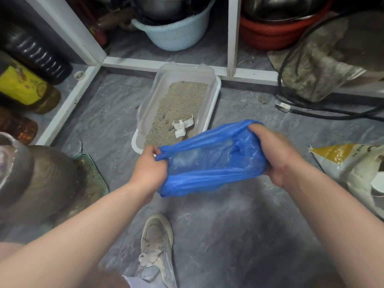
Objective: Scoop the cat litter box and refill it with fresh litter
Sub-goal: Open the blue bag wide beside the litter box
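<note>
Both hands, left hand (pixel 150 167) and right hand (pixel 270 154), grip the blue bag (pixel 207 163) (stretched open); litter box (pixel 214 90) beyond.

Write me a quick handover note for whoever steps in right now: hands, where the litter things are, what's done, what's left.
Left hand and right hand each grip an edge of the blue plastic bag, stretching its mouth open above the floor.
Litter box sits on the floor ahead, litter inside, white scoop lying in it, untouched.
Litter sack lies on the floor to the right.
Done: bag nearly opened.
Left: scoop waste into the bag, then refill with fresh litter.
</note>
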Available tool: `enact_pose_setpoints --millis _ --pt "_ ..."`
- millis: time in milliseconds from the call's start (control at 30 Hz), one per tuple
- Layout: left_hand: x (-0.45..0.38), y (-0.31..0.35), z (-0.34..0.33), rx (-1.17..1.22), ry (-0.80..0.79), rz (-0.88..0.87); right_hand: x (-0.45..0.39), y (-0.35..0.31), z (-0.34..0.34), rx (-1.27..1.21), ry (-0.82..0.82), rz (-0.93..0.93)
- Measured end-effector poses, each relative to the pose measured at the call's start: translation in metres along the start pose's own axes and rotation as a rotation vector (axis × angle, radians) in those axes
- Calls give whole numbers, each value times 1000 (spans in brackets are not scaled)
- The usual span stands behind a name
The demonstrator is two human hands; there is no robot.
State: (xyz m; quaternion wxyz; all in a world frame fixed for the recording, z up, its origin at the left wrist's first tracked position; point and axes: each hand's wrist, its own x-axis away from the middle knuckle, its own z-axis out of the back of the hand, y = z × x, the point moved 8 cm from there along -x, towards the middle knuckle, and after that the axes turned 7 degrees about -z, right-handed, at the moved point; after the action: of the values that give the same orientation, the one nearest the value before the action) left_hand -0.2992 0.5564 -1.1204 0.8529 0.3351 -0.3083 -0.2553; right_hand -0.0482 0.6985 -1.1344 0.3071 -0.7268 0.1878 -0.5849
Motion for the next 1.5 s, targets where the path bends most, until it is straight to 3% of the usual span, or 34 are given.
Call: enact_pose_setpoints --millis 67,167,400,500,567,600,667,733,767,833,933,1067,1133,1300,1500 --pt "0 12 2 -104 -12 -138 -4 1 8 -121 24 -61" --pt "3 15 -3 -121 -97 -170 -8 3 17 -219 56 -147" --pt "6 21 6 -33 -81 -183 -16 6 10 -99 28 -135" --pt "5 26 16 -14 -41 -226 -18 -1 7 152 121 19" --pt "1 31 25 12 0 -260 -17 -14 9 418 286 167" --pt "0 33 31 26 13 -269 -9 -25 10 562 389 281" --pt "-2 36 40 74 5 -271 21 -52 -6 786 544 681" --pt "-3 39 46 143 -45 -262 51 -61 -41 836 448 1020" --pt "-2 41 50 170 -70 -260 55 -55 -62 832 288 1082" --pt "1 44 59 182 -119 -266 58 -30 -105 864 -43 1089" --pt "7 51 75 188 -253 -256 59 7 -153 949 -272 1017" --pt "-3 51 105 184 -403 -187 48 22 -191 883 -337 840" --pt "-12 42 118 194 -419 -178 44 30 -216 997 -367 750" --pt "-41 -14 141 109 -292 -267 25 69 -273 1396 -490 680" --pt "-84 -116 144 -3 -49 -258 -33 126 -298 1669 -491 489"
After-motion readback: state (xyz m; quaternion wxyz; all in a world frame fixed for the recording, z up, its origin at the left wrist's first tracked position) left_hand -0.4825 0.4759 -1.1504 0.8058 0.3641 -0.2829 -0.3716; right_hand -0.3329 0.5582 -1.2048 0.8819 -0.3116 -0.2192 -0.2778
